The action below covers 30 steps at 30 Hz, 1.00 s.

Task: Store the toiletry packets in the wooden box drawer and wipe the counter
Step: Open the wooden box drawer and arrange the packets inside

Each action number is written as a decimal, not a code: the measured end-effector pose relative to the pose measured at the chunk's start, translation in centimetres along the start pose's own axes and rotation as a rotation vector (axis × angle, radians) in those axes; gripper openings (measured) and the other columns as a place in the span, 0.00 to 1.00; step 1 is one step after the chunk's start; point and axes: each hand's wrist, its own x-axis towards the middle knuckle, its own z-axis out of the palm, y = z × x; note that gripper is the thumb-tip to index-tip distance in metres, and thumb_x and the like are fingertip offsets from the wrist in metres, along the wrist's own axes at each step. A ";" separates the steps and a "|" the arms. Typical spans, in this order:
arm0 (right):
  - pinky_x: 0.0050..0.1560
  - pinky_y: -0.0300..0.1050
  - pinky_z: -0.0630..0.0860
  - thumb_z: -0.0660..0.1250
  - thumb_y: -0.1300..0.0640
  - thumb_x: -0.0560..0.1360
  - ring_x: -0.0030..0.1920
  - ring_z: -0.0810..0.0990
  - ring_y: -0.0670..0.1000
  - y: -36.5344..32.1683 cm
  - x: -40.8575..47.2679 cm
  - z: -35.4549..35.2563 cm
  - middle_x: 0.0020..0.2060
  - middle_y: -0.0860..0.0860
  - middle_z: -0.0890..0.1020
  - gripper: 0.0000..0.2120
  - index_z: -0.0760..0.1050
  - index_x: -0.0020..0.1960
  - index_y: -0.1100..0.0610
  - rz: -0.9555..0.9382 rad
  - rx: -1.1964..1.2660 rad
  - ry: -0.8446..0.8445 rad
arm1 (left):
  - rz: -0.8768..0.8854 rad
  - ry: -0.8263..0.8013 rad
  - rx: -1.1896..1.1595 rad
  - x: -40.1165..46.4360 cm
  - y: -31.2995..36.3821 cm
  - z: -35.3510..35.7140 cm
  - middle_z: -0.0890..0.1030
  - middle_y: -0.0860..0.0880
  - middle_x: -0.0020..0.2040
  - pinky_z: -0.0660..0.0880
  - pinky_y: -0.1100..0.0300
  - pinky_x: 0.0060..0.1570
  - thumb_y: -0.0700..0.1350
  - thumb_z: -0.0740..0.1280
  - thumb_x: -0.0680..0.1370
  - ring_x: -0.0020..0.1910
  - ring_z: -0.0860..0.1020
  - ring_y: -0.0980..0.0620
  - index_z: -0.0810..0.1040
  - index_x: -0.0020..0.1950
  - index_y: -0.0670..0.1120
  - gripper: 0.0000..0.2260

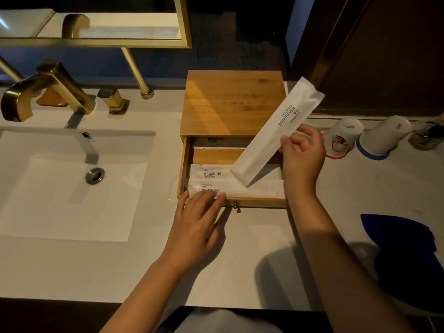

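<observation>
- Your right hand (303, 156) pinches a white packet (276, 133) in its fingers, tilted above the open drawer (185, 164).
- Your left hand (194, 224), fingers spread flat, rests on the drawer's front edge, touching the nearest packet (252, 188) inside.

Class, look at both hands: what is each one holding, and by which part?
The right hand pinches a long white paper toothbrush packet by its long edge, near mid-length. The left hand holds nothing; it rests flat on the wooden drawer's front edge.

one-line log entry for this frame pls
phase: storing packets | right hand: holds toothbrush packet over open drawer | left hand: flat on front packet | blue cloth: unused
</observation>
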 end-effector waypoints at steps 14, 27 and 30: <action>0.42 0.45 0.73 0.60 0.62 0.77 0.43 0.76 0.49 -2.5 2.7 4.7 0.45 0.49 0.78 0.13 0.76 0.56 0.49 -0.328 -0.688 -0.934 | 0.015 -0.022 0.009 0.0 -0.1 -0.2 0.70 0.47 0.65 0.52 0.48 0.70 0.48 0.61 0.73 0.66 0.67 0.47 0.65 0.72 0.47 0.26; 0.51 0.46 0.75 0.62 0.57 0.77 0.57 0.74 0.51 2.9 1.8 5.3 0.54 0.50 0.79 0.10 0.79 0.56 0.54 -0.846 -0.959 -0.845 | 0.021 -0.017 0.012 -0.1 -0.3 -0.2 0.69 0.46 0.65 0.55 0.46 0.70 0.46 0.62 0.73 0.66 0.67 0.47 0.65 0.71 0.47 0.26; 0.57 0.50 0.71 0.67 0.54 0.74 0.60 0.73 0.53 2.9 1.4 3.0 0.57 0.51 0.79 0.11 0.79 0.55 0.53 -0.937 -1.019 -0.839 | 0.025 -0.011 0.004 0.0 -0.3 -0.1 0.68 0.47 0.65 0.54 0.46 0.70 0.46 0.62 0.73 0.66 0.67 0.47 0.65 0.71 0.46 0.26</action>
